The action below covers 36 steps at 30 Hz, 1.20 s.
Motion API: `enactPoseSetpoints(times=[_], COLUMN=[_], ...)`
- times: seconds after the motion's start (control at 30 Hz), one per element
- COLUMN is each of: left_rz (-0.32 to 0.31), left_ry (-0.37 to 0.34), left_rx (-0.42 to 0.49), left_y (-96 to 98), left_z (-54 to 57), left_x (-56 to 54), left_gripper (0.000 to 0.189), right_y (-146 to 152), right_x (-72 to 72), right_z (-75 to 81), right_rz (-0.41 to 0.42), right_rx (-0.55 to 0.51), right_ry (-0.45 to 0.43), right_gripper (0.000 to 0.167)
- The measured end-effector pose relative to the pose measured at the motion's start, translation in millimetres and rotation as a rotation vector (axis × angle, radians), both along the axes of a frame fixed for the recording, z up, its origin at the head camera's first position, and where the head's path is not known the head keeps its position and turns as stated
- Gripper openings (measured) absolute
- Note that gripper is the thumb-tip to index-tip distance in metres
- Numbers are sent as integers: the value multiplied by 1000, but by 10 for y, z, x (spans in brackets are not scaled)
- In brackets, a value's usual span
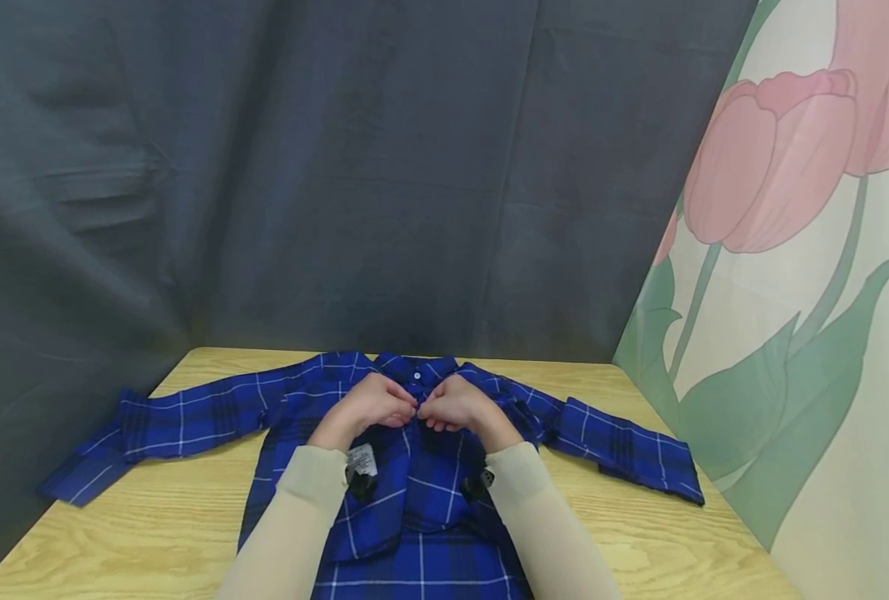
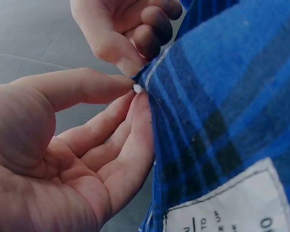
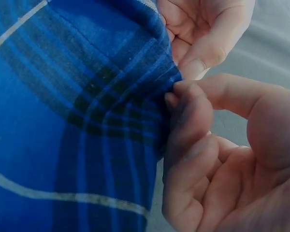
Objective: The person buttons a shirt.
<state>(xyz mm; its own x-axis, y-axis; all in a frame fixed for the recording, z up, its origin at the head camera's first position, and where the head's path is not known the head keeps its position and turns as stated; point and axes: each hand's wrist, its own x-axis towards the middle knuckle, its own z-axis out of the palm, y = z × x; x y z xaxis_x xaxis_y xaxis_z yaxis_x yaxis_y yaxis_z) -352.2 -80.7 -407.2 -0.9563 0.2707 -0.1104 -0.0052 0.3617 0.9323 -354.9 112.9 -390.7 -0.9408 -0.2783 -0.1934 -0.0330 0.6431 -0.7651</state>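
A blue plaid long-sleeved shirt (image 1: 444, 492) lies spread on the table with its collar at the far end. Above its front, my left hand (image 1: 377, 404) and my right hand (image 1: 459, 404) meet, lifting the front edge. In the left wrist view, the thumb and fingers of my left hand pinch a small white button (image 2: 137, 88) at the cloth's edge. My right hand (image 3: 217, 145) pinches the shirt's edge right beside it, thumb against curled fingers. The button is hidden in the right wrist view. Another white button (image 1: 417, 375) shows at the collar.
The sleeves stretch out to both sides, the left one (image 1: 189, 417) hanging past the table edge. A white printed label (image 2: 232, 208) is on the shirt's inner side. Behind the wooden table (image 1: 152, 533) hangs a dark curtain (image 1: 377, 167); a tulip-patterned cloth (image 1: 804, 275) stands at the right.
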Motion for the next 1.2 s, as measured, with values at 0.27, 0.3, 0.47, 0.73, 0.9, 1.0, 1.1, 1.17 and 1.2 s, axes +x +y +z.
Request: enactPoseSetpoints(times=[0.27, 0.3, 0.47, 0.73, 0.9, 1.0, 1.1, 1.17, 1.2], left_rz=[50, 55, 75, 97, 102, 104, 105, 104, 104], left_ry=[57, 71, 165, 248, 261, 260, 254, 252, 256], left_rx=[-80, -102, -285, -486, -515, -511, -496, -486, -483], left_y=[-10, -1, 76, 180, 198, 190, 177, 167, 161], left_z=[44, 57, 90, 124, 115, 115, 119, 120, 121], left_x=[26, 36, 74, 98, 86, 86, 91, 94, 95], left_gripper=[18, 17, 13, 15, 13, 13, 14, 14, 14], right_y=[-10, -10, -16, -14, -12, -11, -11, -12, -13], right_x=[-20, -25, -32, -30, -22, -17, -17, -21, -24], right_z=[-19, -22, -42, -59, -51, -40, -32, -31, -32], right_rz=[-27, -31, -47, -67, -66, -61, -55, -49, -45], right_rx=[-7, -8, 0, -7, -8, -8, -13, -15, -15], right_ry=[7, 7, 17, 19, 16, 13, 13, 14, 14], right_gripper=[19, 19, 20, 23, 25, 25, 25, 24, 24])
